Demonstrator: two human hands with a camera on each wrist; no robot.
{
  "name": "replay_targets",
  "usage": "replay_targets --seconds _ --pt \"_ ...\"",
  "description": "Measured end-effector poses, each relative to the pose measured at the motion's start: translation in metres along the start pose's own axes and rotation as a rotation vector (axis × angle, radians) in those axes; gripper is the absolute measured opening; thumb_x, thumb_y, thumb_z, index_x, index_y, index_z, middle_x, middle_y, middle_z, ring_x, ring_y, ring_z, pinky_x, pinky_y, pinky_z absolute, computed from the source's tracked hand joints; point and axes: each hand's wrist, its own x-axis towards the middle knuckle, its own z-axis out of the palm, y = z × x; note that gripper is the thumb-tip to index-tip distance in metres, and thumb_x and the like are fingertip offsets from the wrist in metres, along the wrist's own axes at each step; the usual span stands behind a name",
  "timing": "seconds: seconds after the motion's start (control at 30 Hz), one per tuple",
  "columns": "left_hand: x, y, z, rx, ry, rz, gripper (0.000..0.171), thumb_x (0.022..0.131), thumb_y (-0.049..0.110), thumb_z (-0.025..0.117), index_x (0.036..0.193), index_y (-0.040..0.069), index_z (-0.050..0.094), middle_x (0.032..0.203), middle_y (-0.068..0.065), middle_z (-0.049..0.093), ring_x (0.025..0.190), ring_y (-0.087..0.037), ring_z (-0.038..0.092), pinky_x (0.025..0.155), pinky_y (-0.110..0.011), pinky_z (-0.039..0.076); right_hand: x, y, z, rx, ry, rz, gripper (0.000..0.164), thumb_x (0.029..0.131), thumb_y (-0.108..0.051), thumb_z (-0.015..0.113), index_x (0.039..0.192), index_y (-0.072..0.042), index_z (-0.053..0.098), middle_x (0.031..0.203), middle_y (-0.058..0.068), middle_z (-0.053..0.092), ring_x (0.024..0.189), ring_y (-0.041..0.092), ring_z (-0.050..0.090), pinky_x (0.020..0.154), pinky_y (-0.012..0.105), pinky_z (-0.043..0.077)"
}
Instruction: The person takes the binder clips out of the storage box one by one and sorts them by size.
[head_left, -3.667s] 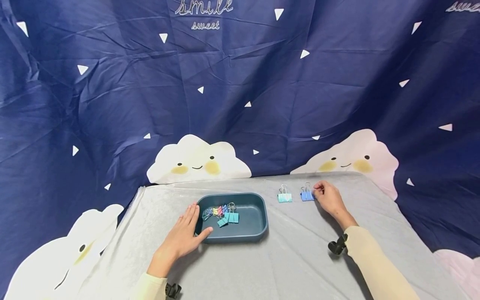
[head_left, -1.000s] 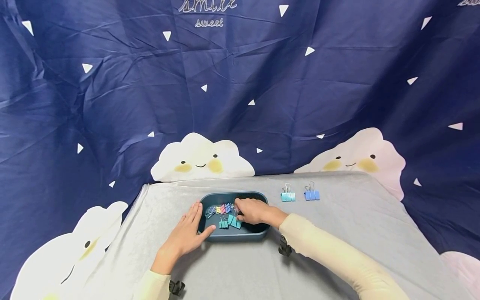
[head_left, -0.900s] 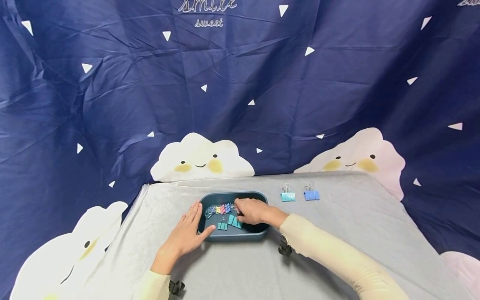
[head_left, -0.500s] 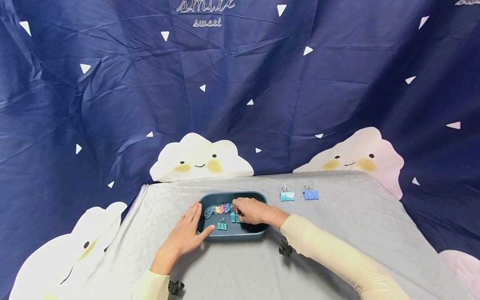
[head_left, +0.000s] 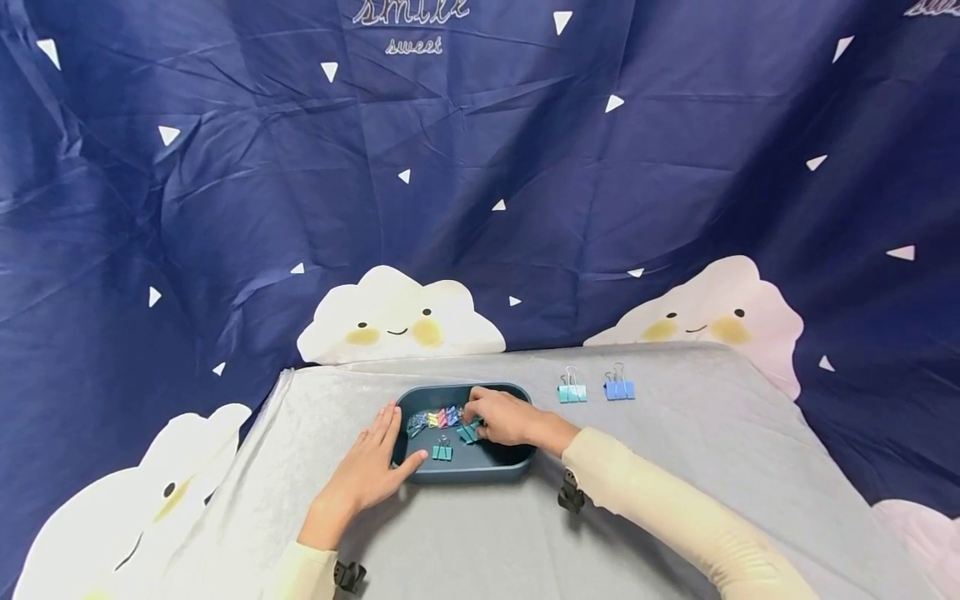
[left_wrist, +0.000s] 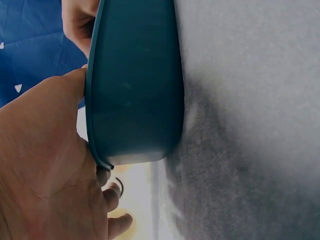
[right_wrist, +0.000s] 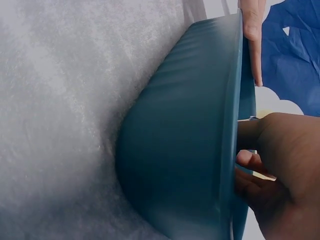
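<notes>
In the head view, a dark teal box (head_left: 468, 475) stands on the grey cloth. My left hand (head_left: 365, 475) rests on its left end, fingers extended along the rim and thumb over the near wall. My right hand (head_left: 506, 417) reaches down into the box and pinches a teal binder clip (head_left: 468, 433), which sits tilted at the fingertips and is partly covered by them. A smaller teal binder clip (head_left: 442, 452) lies on the box floor to the left. Behind it is a row of small colourful clips (head_left: 437, 418). The box wall (right_wrist: 180, 135) hides my right fingertips in the right wrist view.
Right of the box, toward the cloth's far edge, a light turquoise binder clip (head_left: 572, 392) and a blue binder clip (head_left: 619, 390) stand side by side. A navy curtain (head_left: 450, 208) with printed clouds hangs behind the grey cloth (head_left: 480, 542).
My right hand has left the blue binder clip and come left into the box. The two teal clips there have come apart, and the larger has turned at my fingertips. My left hand stays put.
</notes>
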Motion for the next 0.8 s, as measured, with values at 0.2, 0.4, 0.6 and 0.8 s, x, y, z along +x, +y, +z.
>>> replay_targets --seconds 0.2,0.4,0.6,0.8 --pt "-0.001 0.001 -0.001 -0.008 0.008 0.001 0.1 0.105 0.069 0.048 0.169 0.0 0.016 0.18 -0.016 0.01 0.167 -0.035 0.013 0.134 -0.06 0.02 -0.001 0.002 -0.001 0.002 0.026 -0.023 0.022 0.098 -0.006 0.076 0.119 -0.009 0.081 0.117 0.006 0.07 0.106 0.022 0.071 0.093 0.037 0.061" --pt "-0.001 0.001 0.0 -0.003 0.018 0.003 0.101 0.104 0.07 0.048 0.169 -0.001 0.017 0.18 -0.016 0.013 0.167 -0.034 0.015 0.133 -0.06 0.021 -0.003 0.005 0.001 0.013 0.05 -0.003 0.02 0.098 -0.005 0.074 0.116 -0.008 0.08 0.116 0.006 0.073 0.108 0.023 0.072 0.095 0.041 0.061" --pt "-0.001 0.001 0.001 0.001 0.018 0.004 0.102 0.104 0.071 0.047 0.169 -0.001 0.017 0.18 -0.016 0.012 0.167 -0.034 0.014 0.133 -0.061 0.022 -0.006 0.008 -0.001 0.038 0.093 0.008 0.017 0.096 -0.003 0.075 0.111 -0.008 0.081 0.113 0.005 0.074 0.106 0.023 0.073 0.092 0.04 0.062" --pt "-0.001 0.001 0.001 0.006 0.02 0.002 0.101 0.104 0.071 0.048 0.169 -0.001 0.018 0.179 -0.016 0.013 0.167 -0.035 0.017 0.133 -0.061 0.023 -0.009 0.013 -0.005 0.083 0.149 -0.003 0.015 0.095 -0.002 0.076 0.107 -0.008 0.081 0.11 0.005 0.074 0.103 0.023 0.071 0.09 0.038 0.061"
